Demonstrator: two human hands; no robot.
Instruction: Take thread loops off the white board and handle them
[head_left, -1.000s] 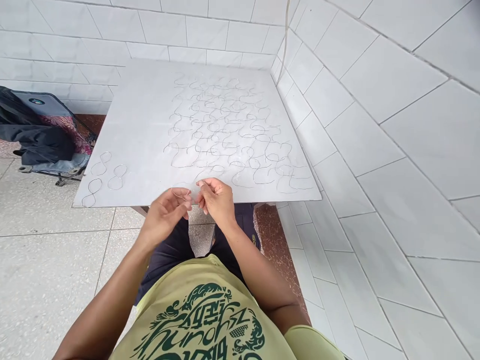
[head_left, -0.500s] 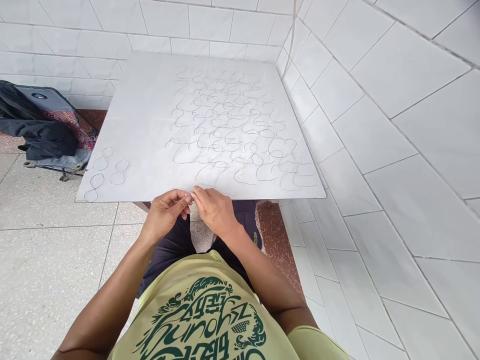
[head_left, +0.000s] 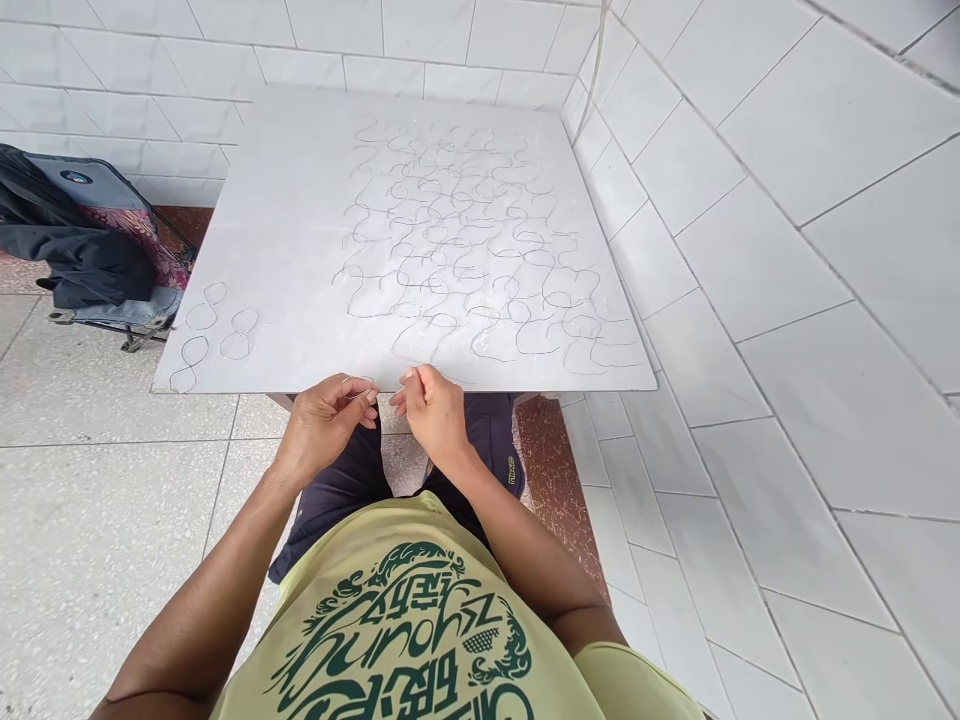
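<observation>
My left hand (head_left: 328, 412) pinches a thin curved wire (head_left: 358, 379) between thumb and fingers at the front edge of the white board (head_left: 277, 250). Part of this wire shows as a small arc above the fingertips. Just to the right, my right hand (head_left: 433, 408) is closed, thumb against the fingers; whether the wire's other end is in them is too fine to see. A small gap separates the two hands. Near the board's left corner lie several wire figure-eights (head_left: 240, 334). Many open, wavy wires (head_left: 450, 235) cover its middle and right.
White tiled walls (head_left: 750, 320) stand behind and to the right of the board. A folding chair (head_left: 142, 300) with dark clothing (head_left: 82, 260) on it is at the left. A pale cable (head_left: 598, 75) hangs in the corner. Speckled floor tiles (head_left: 105, 520) lie below.
My hands were together at the fingertips and are now slightly apart, the right one having drawn off to the right. The view has shifted a little.
</observation>
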